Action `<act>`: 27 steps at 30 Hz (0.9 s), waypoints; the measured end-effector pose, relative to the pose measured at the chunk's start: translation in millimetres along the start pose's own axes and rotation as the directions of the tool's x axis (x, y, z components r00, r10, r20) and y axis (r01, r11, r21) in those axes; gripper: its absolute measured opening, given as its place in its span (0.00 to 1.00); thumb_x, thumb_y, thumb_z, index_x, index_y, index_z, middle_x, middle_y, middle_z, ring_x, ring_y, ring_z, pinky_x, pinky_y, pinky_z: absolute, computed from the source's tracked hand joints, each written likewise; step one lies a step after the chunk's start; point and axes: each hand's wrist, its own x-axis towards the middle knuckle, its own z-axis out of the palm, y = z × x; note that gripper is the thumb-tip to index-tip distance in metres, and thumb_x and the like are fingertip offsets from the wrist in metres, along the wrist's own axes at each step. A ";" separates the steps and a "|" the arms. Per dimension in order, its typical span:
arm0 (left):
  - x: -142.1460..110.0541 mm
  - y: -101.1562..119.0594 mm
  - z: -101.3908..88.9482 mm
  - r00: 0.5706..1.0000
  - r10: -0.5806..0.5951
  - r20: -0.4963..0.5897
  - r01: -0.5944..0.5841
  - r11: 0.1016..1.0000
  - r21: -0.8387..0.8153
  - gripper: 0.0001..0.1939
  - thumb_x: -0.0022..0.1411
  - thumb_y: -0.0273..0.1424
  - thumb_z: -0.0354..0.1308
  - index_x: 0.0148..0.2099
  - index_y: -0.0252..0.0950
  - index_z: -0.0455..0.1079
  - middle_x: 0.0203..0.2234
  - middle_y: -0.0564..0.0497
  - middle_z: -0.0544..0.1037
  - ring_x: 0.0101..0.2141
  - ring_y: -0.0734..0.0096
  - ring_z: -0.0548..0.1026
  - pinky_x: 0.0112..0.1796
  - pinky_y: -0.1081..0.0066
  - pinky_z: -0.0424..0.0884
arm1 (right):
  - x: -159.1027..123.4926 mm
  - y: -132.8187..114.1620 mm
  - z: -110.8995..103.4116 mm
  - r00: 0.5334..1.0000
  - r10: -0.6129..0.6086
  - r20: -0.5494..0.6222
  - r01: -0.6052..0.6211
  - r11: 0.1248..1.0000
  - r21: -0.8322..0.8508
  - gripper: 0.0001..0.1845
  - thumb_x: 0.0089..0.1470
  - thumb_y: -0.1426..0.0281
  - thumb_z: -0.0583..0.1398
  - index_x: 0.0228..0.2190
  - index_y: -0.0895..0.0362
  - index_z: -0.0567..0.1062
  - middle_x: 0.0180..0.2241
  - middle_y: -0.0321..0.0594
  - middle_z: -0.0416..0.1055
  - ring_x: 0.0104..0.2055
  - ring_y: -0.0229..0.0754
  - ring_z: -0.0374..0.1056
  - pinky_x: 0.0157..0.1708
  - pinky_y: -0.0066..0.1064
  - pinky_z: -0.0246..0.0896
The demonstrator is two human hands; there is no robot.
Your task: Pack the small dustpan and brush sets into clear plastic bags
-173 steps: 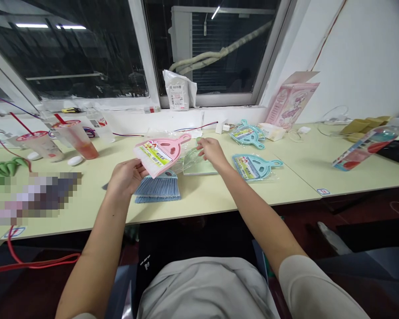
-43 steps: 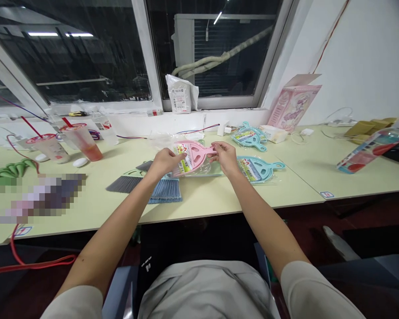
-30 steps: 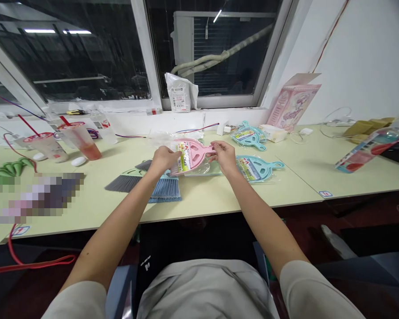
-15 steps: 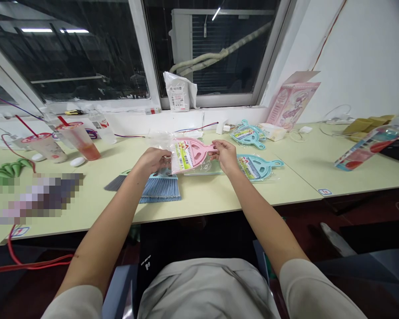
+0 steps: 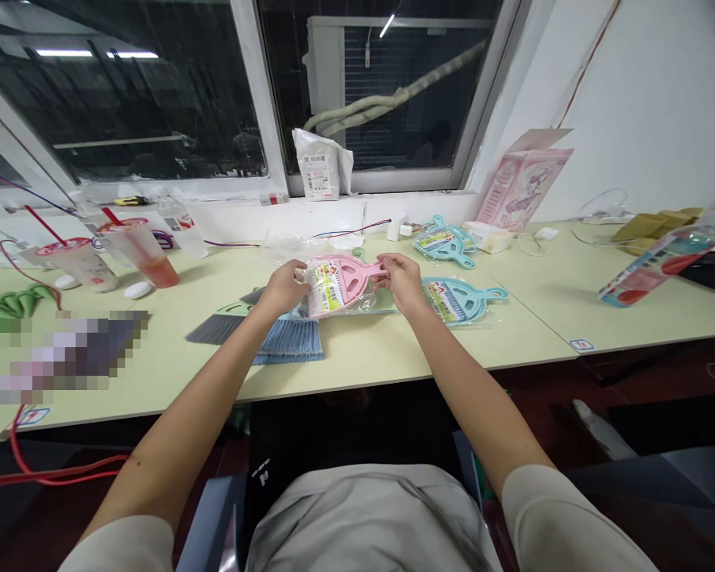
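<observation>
A pink dustpan (image 5: 344,284) with a printed label is held just above the table, partly inside a clear plastic bag (image 5: 357,303). My left hand (image 5: 283,288) is closed on the dustpan's wide end and the bag edge. My right hand (image 5: 400,280) pinches the dustpan's handle end. Just below my left hand a blue brush (image 5: 289,339) lies on the table, and a grey brush (image 5: 213,330) lies to its left.
A bagged teal dustpan (image 5: 461,298) lies right of my right hand; more teal dustpans (image 5: 444,240) sit farther back. Two drink cups (image 5: 137,250) stand at the back left, a pink box (image 5: 521,184) at the back right. The table's front edge (image 5: 357,383) is near.
Since 5.8 s ago the pink dustpan has gone from bare in my left hand into the clear bag, held by both hands. In the last second my left hand shifted slightly along the bag.
</observation>
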 end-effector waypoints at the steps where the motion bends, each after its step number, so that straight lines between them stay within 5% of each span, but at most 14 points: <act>1: 1.1 2.2 2.0 0.999 0.036 -0.008 -0.036 0.998 0.043 0.27 0.41 0.15 0.67 0.45 0.39 0.76 0.37 0.46 0.76 0.43 0.53 0.77 0.48 0.63 0.73 | -0.6 0.7 0.5 1.000 -0.008 0.004 0.008 1.000 -0.001 0.12 0.57 0.61 0.68 0.34 0.56 0.76 0.28 0.35 0.71 0.21 0.37 0.73 0.17 0.28 0.72; 6: 4.6 18.7 12.3 0.996 0.075 0.051 -0.080 0.991 0.104 0.40 0.38 0.11 0.61 0.57 0.35 0.73 0.53 0.37 0.74 0.59 0.40 0.71 0.63 0.54 0.62 | -3.0 4.0 3.6 0.999 -0.043 0.020 0.043 0.999 0.005 0.14 0.57 0.58 0.68 0.35 0.56 0.76 0.28 0.35 0.72 0.22 0.37 0.74 0.19 0.30 0.75; 11: 8.4 20.4 14.6 0.997 0.062 0.041 -0.060 0.997 -0.044 0.42 0.38 0.13 0.66 0.59 0.35 0.72 0.62 0.36 0.71 0.66 0.42 0.65 0.64 0.61 0.61 | -6.1 0.9 7.8 0.999 -0.034 0.013 0.034 0.999 0.001 0.12 0.58 0.60 0.67 0.34 0.56 0.76 0.29 0.35 0.72 0.22 0.36 0.73 0.20 0.30 0.75; 15: 14.7 14.2 10.3 0.996 -0.038 0.081 0.052 0.982 -0.181 0.40 0.46 0.20 0.68 0.63 0.38 0.71 0.65 0.37 0.71 0.49 0.51 0.80 0.45 0.65 0.75 | -7.5 -1.4 8.5 1.000 -0.011 0.028 0.012 1.000 -0.008 0.11 0.59 0.61 0.67 0.35 0.56 0.76 0.29 0.35 0.72 0.22 0.36 0.72 0.21 0.30 0.76; 18: 23.5 8.6 3.9 0.988 -0.066 0.141 0.090 0.981 -0.174 0.35 0.52 0.23 0.63 0.65 0.38 0.70 0.66 0.36 0.70 0.33 0.63 0.79 0.34 0.65 0.75 | -6.7 -0.4 7.2 0.999 -0.004 0.040 0.004 1.000 0.000 0.11 0.58 0.61 0.68 0.35 0.56 0.76 0.28 0.35 0.72 0.22 0.36 0.72 0.21 0.30 0.76; 24: 42.2 -8.9 -4.9 0.971 0.240 0.015 -0.235 0.935 0.264 0.17 0.60 0.30 0.60 0.51 0.34 0.80 0.51 0.41 0.82 0.41 0.58 0.78 0.50 0.59 0.71 | -2.4 4.7 4.9 0.998 -0.023 0.056 0.019 0.998 0.056 0.12 0.57 0.61 0.67 0.34 0.57 0.77 0.27 0.35 0.72 0.21 0.36 0.71 0.18 0.30 0.73; 27: 46.5 -16.5 -1.5 0.960 0.279 0.002 -0.269 0.924 0.273 0.15 0.63 0.35 0.59 0.47 0.34 0.81 0.46 0.42 0.83 0.43 0.56 0.77 0.50 0.61 0.70 | -1.3 6.8 4.4 0.997 -0.020 0.080 0.014 0.997 0.074 0.13 0.56 0.60 0.68 0.35 0.57 0.77 0.26 0.33 0.70 0.21 0.35 0.71 0.18 0.28 0.72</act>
